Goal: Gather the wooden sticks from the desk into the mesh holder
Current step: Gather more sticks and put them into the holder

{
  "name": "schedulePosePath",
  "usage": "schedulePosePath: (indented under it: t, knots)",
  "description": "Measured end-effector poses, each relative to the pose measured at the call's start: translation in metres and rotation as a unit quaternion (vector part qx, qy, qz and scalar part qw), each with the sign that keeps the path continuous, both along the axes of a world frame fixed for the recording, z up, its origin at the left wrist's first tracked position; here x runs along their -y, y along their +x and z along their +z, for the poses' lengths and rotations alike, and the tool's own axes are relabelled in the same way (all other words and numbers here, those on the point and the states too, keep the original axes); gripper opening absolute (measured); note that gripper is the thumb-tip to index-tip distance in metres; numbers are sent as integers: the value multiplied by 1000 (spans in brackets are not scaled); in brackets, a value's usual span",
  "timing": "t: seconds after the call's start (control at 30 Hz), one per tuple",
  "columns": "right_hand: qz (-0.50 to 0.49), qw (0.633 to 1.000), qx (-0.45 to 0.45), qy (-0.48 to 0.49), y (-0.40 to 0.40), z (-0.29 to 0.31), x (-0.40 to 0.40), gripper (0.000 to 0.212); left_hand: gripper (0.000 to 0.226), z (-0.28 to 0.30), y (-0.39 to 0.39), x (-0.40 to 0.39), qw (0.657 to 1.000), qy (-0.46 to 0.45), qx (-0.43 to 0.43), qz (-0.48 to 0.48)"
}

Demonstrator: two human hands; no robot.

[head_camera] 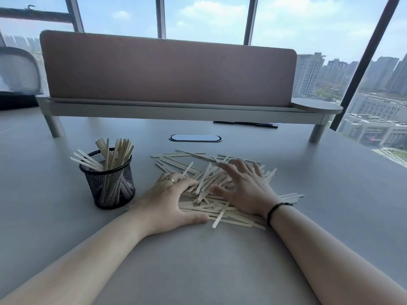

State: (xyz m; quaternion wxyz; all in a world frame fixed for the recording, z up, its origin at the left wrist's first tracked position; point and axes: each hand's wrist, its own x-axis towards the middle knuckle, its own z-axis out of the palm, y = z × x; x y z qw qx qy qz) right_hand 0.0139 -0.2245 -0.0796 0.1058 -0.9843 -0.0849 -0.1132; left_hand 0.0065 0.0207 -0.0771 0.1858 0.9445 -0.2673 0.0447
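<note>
Both forearms reach in from the desk's (pixel 66 216) near edge. Left hand (pixel 169 201) and right hand (pixel 244 192) lie spread, palms down, on the loose pile of sticks (pixel 204 186) mid-desk; neither grips anything. Mesh holder (pixel 110 183), partly filled, stands just left of the pile. Sticks judged light, stiff and slippery; best bunched parallel and clasped around the middle.
</note>
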Motion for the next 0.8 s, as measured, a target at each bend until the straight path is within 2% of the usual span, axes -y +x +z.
schedulePosePath:
  t: [0.17,0.3,0.37,0.47,0.6,0.8]
  knots:
    - [71,996,55,-14,6,0,-12,88,91,-3,0,4,1000,-26,-1,-13]
    - [117,993,-17,-26,12,2,-21,80,78,-5,0,8,997,-54,-4,-48]
    - [118,992,-36,-13,15,2,-22,75,72,-5,-1,9,997,-59,-1,-54]
    - [104,995,3,4,15,-1,-20,69,65,-6,0,9,996,-70,0,-58]
    - [65,996,64,-8,15,-5,-17,63,68,-5,-1,7,997,-58,16,-49]
    - [57,995,83,-17,16,-3,-13,69,65,-3,-5,5,999,-30,42,-8]
